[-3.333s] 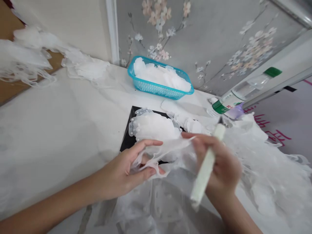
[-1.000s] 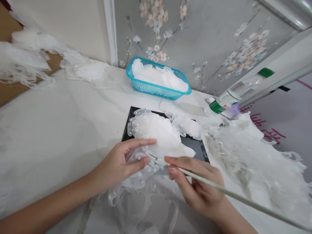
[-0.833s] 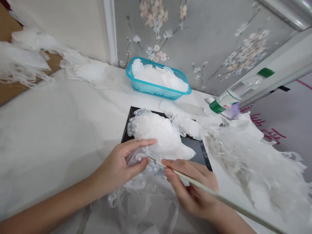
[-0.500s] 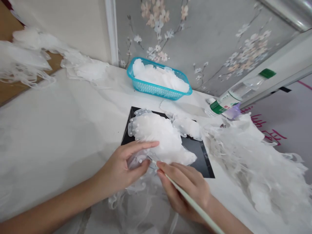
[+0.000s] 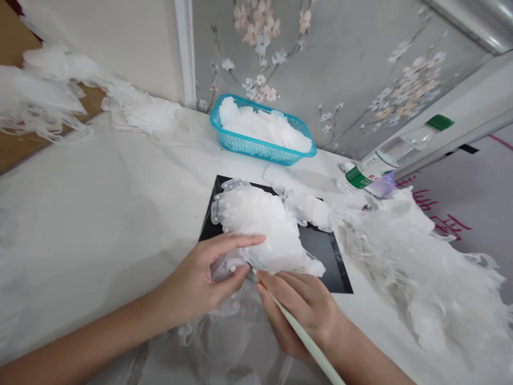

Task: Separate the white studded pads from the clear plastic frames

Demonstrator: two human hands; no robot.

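Note:
A mound of soft, milky translucent pieces [image 5: 260,214] with small round knobs lies on a black sheet [image 5: 331,259]. My left hand [image 5: 198,275] rests at its near left edge, index finger stretched along the mound and thumb bent below. Between them it holds down a clear, knobbed piece [image 5: 230,266]. My right hand [image 5: 308,307] grips a slim pale green tool [image 5: 300,331] like a pen. The tool's tip meets the piece by my left thumb; what kind of tip it is, I cannot make out. More translucent material [image 5: 228,342] hangs below the hands.
Behind the sheet stands a blue basket [image 5: 260,152] filled with similar pieces. A plastic bottle [image 5: 371,168] leans at the back right. Large white translucent heaps lie on the right [image 5: 433,272] and at the back left [image 5: 140,113]. A flowered wall panel [image 5: 340,64] rises behind.
My right hand and the tool have shifted slightly down and left, the tool's tip staying near my left thumb. My left hand has moved only a little to the right.

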